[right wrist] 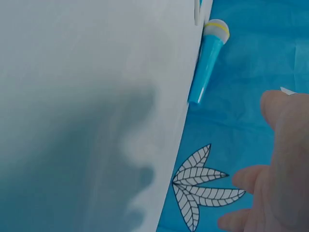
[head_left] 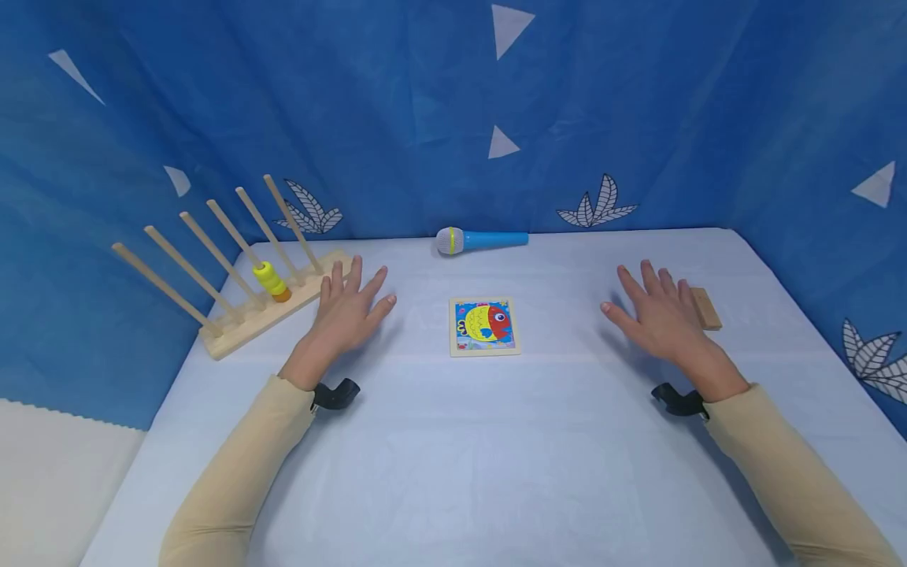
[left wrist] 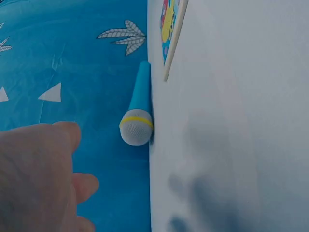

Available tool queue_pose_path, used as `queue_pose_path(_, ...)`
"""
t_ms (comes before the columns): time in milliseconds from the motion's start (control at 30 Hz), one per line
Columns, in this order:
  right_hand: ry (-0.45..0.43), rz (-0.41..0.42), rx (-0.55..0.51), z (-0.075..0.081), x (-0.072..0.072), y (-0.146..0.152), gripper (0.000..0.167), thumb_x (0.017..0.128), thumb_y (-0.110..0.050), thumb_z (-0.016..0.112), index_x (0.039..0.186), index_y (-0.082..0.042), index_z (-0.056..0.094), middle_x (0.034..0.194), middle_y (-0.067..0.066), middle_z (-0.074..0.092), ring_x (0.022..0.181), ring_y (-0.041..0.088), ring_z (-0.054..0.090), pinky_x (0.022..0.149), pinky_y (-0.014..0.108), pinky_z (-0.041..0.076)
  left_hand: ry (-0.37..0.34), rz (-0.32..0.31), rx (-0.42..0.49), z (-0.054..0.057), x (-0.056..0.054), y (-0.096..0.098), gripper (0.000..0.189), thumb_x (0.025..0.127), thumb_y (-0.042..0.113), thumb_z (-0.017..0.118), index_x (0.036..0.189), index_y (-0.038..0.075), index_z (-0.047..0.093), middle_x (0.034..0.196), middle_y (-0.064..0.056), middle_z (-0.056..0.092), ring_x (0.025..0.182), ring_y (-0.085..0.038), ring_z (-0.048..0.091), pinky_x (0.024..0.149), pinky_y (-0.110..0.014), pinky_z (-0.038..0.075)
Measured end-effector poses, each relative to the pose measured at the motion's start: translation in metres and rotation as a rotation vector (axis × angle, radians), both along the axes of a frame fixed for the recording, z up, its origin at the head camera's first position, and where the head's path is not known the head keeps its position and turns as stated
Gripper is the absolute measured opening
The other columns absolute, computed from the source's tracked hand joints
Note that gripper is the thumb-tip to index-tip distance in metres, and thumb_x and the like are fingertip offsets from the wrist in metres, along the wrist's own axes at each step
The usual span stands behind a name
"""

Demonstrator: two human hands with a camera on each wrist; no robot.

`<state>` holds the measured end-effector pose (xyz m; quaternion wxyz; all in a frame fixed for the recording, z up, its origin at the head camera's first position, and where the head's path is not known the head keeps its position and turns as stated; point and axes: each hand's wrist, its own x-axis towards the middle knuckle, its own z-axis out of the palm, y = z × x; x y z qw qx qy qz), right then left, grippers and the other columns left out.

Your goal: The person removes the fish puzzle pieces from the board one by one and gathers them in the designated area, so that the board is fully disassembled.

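My left hand (head_left: 343,315), fingers spread and holding nothing, hovers over the table beside the near right end of a wooden peg rack (head_left: 262,321). Yellow beads (head_left: 268,277) and an orange one sit low on one of its pegs. My right hand (head_left: 659,315) is likewise spread and empty, partly covering a small wooden block (head_left: 705,308) at its right. Between the hands lies a square fish puzzle (head_left: 485,327) in a pale wooden frame. Behind it a blue toy microphone (head_left: 494,240) with a grey head rests on its side; both wrist views show it too.
A white cloth covers the table (head_left: 453,457). Blue curtain (head_left: 397,118) with white triangles and leaf prints rises along the back and both sides. The rack's tall pegs (head_left: 166,276) lean up at the left. Each wrist carries a black camera mount (head_left: 336,394).
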<state>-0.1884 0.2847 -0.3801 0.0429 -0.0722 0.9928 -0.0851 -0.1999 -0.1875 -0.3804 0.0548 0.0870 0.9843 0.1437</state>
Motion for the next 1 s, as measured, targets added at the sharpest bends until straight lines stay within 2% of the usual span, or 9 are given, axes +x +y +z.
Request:
queue_pose_path(167,0.013,0.03,-0.043,-0.004,-0.003,-0.014,0.088,0.101,-0.063,0.039,0.16,-0.001,0.023,0.164,0.039,0.008,0.149,0.065,0.007,0.117,0.078,0.001,0.012,-0.009,-0.016,-0.002,0.002,0.007,0.068,0.106,0.052,0.039,0.163,0.017,0.027,0.171,-0.026,-0.001,0.155,-0.053,-0.009,0.123,-0.069,-0.003)
queue_pose_path(400,0.024,0.093,-0.057,-0.006,-0.007,-0.048,0.08,0.103,-0.055,0.046,0.161,-0.004,0.026,0.166,0.034,0.011,0.151,0.061,0.009,0.119,0.076,0.003,0.009,-0.062,-0.037,-0.008,0.009,0.031,0.07,0.104,0.052,0.045,0.163,0.019,0.028,0.171,-0.023,0.002,0.156,-0.052,-0.005,0.124,-0.068,0.001)
queue_pose_path(600,-0.024,0.141,-0.061,-0.013,-0.013,-0.081,0.08,0.101,-0.054,0.049,0.162,-0.009,0.025,0.169,0.029,0.011,0.153,0.057,0.009,0.121,0.073,0.003,0.001,-0.083,-0.026,-0.009,0.014,0.052,0.071,0.102,0.052,0.049,0.162,0.021,0.029,0.172,-0.021,0.005,0.157,-0.051,-0.001,0.125,-0.067,0.004)
queue_pose_path(800,-0.035,0.217,-0.11,-0.016,-0.018,-0.109,0.079,0.099,-0.052,0.055,0.161,-0.01,0.03,0.169,0.026,0.018,0.153,0.054,0.017,0.121,0.073,0.01,-0.034,-0.086,-0.029,-0.014,0.021,0.071,0.073,0.1,0.052,0.053,0.163,0.022,0.029,0.172,-0.02,0.006,0.158,-0.05,-0.001,0.125,-0.067,0.005)
queue_pose_path(1000,-0.027,0.288,-0.136,-0.012,-0.026,-0.136,0.079,0.095,-0.051,0.062,0.159,-0.011,0.037,0.167,0.025,0.026,0.152,0.051,0.025,0.12,0.072,0.016,-0.062,-0.079,0.001,-0.02,0.029,0.084,0.075,0.099,0.053,0.055,0.162,0.022,0.03,0.172,-0.02,0.009,0.158,-0.049,0.001,0.125,-0.067,0.006)
